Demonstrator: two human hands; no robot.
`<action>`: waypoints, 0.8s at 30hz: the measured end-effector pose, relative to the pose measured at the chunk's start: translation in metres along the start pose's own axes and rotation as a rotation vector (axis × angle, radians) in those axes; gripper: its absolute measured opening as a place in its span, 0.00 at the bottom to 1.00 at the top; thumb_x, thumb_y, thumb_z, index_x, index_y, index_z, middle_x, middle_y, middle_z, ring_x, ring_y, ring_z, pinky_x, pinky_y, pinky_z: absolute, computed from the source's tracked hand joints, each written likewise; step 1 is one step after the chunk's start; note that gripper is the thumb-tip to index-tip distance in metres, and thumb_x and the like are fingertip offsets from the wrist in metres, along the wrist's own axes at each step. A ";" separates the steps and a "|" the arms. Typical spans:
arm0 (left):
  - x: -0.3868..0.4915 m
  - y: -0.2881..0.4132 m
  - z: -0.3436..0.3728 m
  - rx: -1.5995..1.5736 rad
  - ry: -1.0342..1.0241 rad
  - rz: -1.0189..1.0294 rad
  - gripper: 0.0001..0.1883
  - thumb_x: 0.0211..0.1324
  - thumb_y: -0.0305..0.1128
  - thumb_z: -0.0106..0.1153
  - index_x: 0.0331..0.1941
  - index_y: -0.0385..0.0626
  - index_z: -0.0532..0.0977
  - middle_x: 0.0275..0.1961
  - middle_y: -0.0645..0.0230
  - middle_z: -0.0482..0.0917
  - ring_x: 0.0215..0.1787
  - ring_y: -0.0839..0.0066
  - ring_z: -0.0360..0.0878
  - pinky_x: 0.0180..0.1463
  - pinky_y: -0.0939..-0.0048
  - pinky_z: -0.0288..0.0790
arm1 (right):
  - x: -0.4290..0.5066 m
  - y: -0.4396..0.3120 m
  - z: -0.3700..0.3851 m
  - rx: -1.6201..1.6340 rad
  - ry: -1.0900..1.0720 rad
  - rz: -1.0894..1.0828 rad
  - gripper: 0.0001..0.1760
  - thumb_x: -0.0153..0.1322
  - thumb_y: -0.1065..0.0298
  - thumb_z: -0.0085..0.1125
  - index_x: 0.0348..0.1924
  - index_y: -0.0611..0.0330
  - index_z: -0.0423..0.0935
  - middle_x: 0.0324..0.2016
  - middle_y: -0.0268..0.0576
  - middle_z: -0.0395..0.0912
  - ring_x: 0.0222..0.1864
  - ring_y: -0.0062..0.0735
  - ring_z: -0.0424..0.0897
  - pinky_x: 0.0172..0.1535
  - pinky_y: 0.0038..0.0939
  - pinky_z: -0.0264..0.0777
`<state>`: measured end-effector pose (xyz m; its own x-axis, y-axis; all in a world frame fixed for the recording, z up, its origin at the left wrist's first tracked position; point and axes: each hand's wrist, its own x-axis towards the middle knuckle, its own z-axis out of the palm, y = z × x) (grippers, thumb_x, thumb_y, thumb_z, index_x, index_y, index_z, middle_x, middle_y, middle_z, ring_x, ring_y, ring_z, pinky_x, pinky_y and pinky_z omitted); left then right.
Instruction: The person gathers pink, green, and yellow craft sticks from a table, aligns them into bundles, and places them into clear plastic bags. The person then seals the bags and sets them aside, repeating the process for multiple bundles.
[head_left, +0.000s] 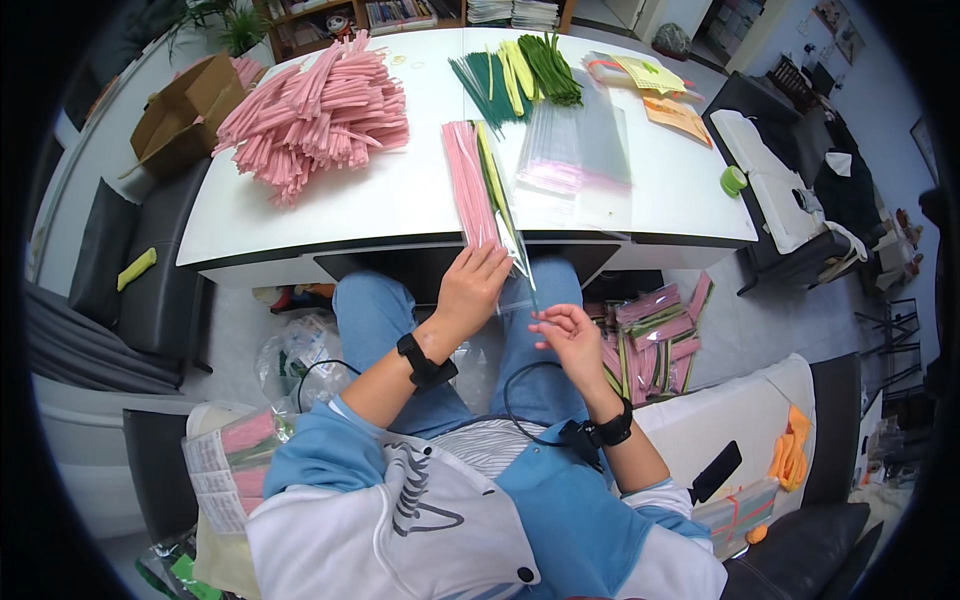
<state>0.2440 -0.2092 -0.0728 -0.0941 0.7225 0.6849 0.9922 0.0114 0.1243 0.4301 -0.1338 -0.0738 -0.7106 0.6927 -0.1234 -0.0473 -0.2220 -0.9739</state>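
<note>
A clear plastic bag packed with pink chenille stems reaches over the table's front edge toward me. Green and yellow chenille stems lie along its right side. My left hand grips the bag's near end, palm down, its fingers hiding part of it. Lower and to the right, my right hand pinches the near end of a thin dark green stem running along the bag. The bag's loose near end hangs over my lap between both hands.
A large pile of pink stems covers the table's left. Dark green stems, yellow bundles, green bundles and flat clear bags lie beyond. Green tape sits at right. Filled bags are heaped on the floor.
</note>
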 end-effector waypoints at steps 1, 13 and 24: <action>0.001 0.001 0.000 -0.011 0.001 -0.003 0.18 0.41 0.23 0.57 0.43 0.38 0.76 0.48 0.59 0.79 0.55 0.60 0.74 0.59 0.60 0.66 | -0.003 0.001 0.001 -0.009 -0.004 0.002 0.11 0.69 0.77 0.55 0.44 0.65 0.68 0.38 0.47 0.80 0.37 0.30 0.82 0.33 0.23 0.78; 0.006 0.009 -0.003 -0.086 0.012 -0.054 0.15 0.45 0.23 0.60 0.42 0.40 0.77 0.46 0.62 0.81 0.52 0.61 0.76 0.54 0.63 0.71 | 0.058 0.008 0.018 -1.174 0.360 -0.859 0.12 0.64 0.71 0.62 0.40 0.59 0.74 0.29 0.42 0.75 0.31 0.39 0.78 0.30 0.34 0.72; 0.004 -0.032 -0.045 -0.293 -0.094 0.072 0.24 0.42 0.24 0.61 0.49 0.42 0.75 0.52 0.58 0.77 0.57 0.59 0.73 0.59 0.63 0.69 | 0.044 -0.008 -0.026 -1.250 0.067 -0.834 0.30 0.58 0.79 0.57 0.56 0.58 0.69 0.55 0.50 0.69 0.51 0.48 0.74 0.47 0.36 0.74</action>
<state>0.2084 -0.2377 -0.0411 -0.0027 0.7750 0.6320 0.9291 -0.2318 0.2883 0.4179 -0.0838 -0.0764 -0.7481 0.3586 0.5583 0.2268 0.9289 -0.2928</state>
